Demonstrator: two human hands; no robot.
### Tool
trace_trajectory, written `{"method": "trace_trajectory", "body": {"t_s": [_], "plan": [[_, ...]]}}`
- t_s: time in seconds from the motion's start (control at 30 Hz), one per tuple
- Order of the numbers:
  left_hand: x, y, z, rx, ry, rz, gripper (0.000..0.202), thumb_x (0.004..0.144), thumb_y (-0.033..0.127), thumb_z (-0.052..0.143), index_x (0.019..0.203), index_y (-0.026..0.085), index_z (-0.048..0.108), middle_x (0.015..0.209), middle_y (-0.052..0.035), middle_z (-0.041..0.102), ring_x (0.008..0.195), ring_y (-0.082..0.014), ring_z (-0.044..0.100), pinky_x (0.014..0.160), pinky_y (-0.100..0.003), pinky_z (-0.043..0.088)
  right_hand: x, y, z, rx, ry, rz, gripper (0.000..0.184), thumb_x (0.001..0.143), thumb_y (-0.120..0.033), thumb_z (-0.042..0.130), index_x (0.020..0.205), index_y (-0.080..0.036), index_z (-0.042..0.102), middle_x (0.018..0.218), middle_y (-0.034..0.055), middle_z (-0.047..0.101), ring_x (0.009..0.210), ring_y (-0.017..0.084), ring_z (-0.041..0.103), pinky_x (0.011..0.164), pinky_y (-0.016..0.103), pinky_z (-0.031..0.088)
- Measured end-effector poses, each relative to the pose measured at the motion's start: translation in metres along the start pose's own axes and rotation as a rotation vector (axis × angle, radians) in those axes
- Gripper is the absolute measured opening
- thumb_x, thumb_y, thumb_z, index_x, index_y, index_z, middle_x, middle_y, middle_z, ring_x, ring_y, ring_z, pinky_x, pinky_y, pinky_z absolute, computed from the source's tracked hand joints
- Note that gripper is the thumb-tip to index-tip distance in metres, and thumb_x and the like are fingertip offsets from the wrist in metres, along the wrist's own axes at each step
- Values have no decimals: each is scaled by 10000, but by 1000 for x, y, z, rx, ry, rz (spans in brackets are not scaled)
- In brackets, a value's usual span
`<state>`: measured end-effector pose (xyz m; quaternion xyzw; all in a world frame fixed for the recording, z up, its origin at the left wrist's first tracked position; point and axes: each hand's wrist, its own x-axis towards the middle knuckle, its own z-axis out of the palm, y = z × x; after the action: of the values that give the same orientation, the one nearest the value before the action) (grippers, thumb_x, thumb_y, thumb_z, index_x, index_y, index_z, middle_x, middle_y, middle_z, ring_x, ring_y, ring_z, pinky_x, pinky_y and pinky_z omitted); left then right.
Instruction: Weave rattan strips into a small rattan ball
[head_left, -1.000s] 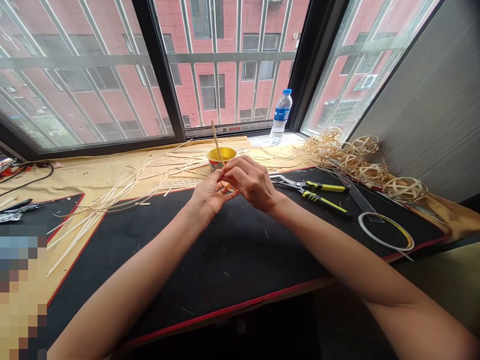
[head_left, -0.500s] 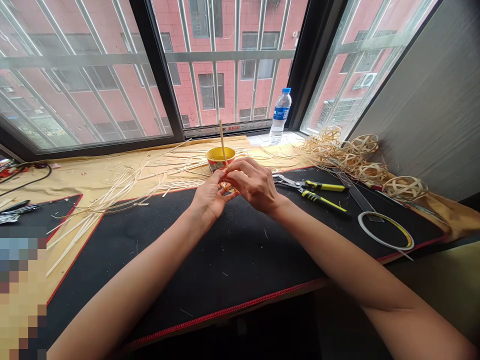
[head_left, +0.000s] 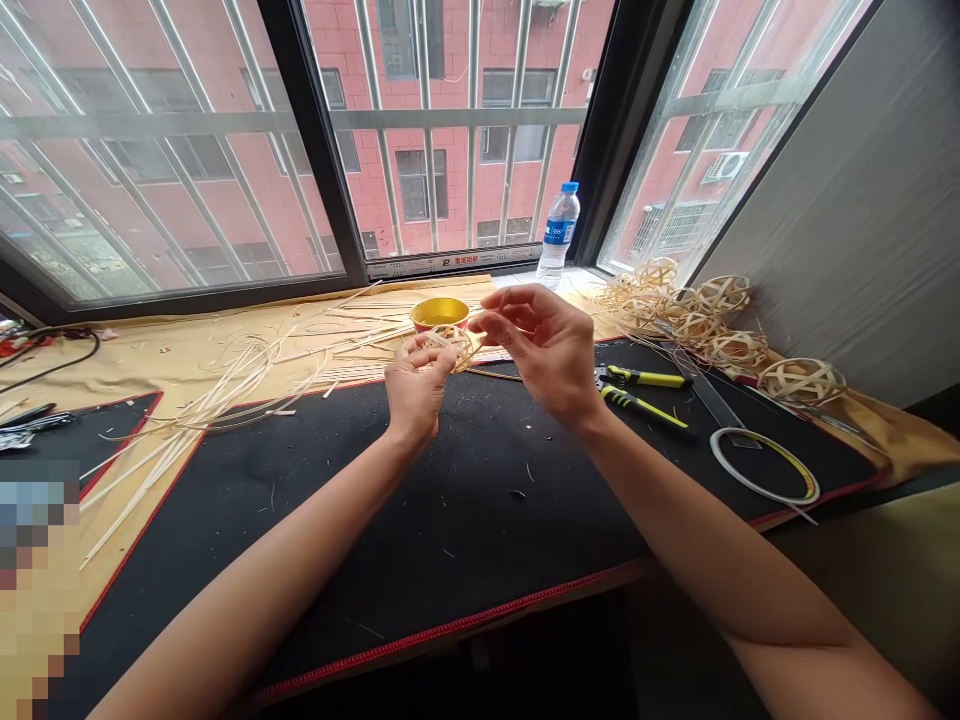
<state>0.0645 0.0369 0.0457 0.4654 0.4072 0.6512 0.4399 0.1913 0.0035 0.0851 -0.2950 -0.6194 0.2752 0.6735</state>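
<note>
Left hand: fingers curled, holding small woven bamboo-strip ball, frame centre, just before yellow bowl.
Right hand: fingers spread wide, near ball, not touching.
Right of hands: yellow-handled pliers on black mat.
Upper right: woven balls.

Blk-framed window w/ steel bars at 12 o'clock, red brick bldg outside, grey wall at 2 o'clock.
</note>
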Motion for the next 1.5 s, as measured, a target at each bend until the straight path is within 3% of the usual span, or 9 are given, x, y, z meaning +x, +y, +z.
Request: {"method": "trace_trajectory", "body": {"t_s": [0.13, 0.3, 0.43, 0.53, 0.7, 0.83, 0.97, 1.3, 1.5], "plan": [[-6, 3, -7, 53, -72, 162, 159, 591, 322, 790, 658, 189, 738, 1186, -77, 527, 1190, -254, 495, 941, -341, 469, -12, -22, 1, 118, 82, 37, 172, 838, -360, 615, 833, -194, 657, 791, -4, 650, 710, 111, 669, 654, 249, 577], [-19, 15, -22, 161, -208, 320, 119, 692, 340, 740, 715, 224, 754, 1207, -62, 504, 1126, -229, 553, 966, -366, 482, -35, -32, -4, 343, 69, 183, 84, 800, -272, 678, 854, -232, 627, 670, -54, 637, 588, 100, 664, 582, 240, 583], [-21, 20, -36, 236, -213, 369, 57, 701, 290, 734, 716, 240, 758, 1208, -50, 520, 1134, -226, 545, 993, -369, 462, -43, -30, -5, 417, 61, 277, 112, 782, -302, 698, 808, -215, 633, 696, -42, 663, 637, 114, 686, 615, 250, 589], [-15, 20, -46, 177, -138, 244, 67, 675, 294, 744, 711, 240, 759, 1181, -63, 545, 1207, -238, 488, 1006, -361, 439, -39, -25, -1, 404, 8, 291, 168, 776, -357, 695, 833, -204, 655, 755, -10, 698, 737, 145, 702, 687, 286, 596], [-10, 19, -52, 61, -109, -167, 164, 567, 328, 782, 640, 186, 744, 1111, -93, 610, 1240, -281, 437, 936, -352, 455, -22, -12, 13, 314, -100, 257, 206, 701, -268, 761, 876, -197, 677, 874, 15, 715, 859, 154, 681, 793, 315, 582], [-11, 19, -50, 64, -219, -351, 217, 535, 328, 795, 608, 134, 732, 1002, -109, 654, 999, -255, 583, 798, -345, 496, -11, 9, 19, 230, -14, 286, 232, 654, -287, 783, 825, -172, 676, 800, 11, 702, 718, 141, 673, 619, 277, 599], [-12, 18, -47, 86, -321, -483, 253, 568, 325, 781, 719, 124, 756, 925, -131, 694, 887, -242, 623, 775, -376, 502, -3, 31, 12, 181, 93, 382, 274, 638, -331, 782, 798, -154, 647, 689, -9, 665, 612, 126, 644, 525, 264, 586], [-13, 20, -41, 96, -401, -489, 224, 578, 342, 777, 687, 148, 755, 968, -125, 693, 920, -241, 620, 764, -362, 504, -1, 47, 1, 255, 191, 613, 369, 548, -346, 834, 762, -142, 614, 619, -21, 646, 533, 88, 605, 536, 234, 566], [-14, 14, -42, 127, -359, -367, 178, 583, 329, 769, 645, 164, 753, 1131, -130, 638, 1211, -311, 471, 852, -369, 484, -1, 43, -1, 359, 238, 734, 381, 527, -313, 854, 794, -145, 640, 680, -2, 679, 551, 75, 628, 526, 178, 540]]}}
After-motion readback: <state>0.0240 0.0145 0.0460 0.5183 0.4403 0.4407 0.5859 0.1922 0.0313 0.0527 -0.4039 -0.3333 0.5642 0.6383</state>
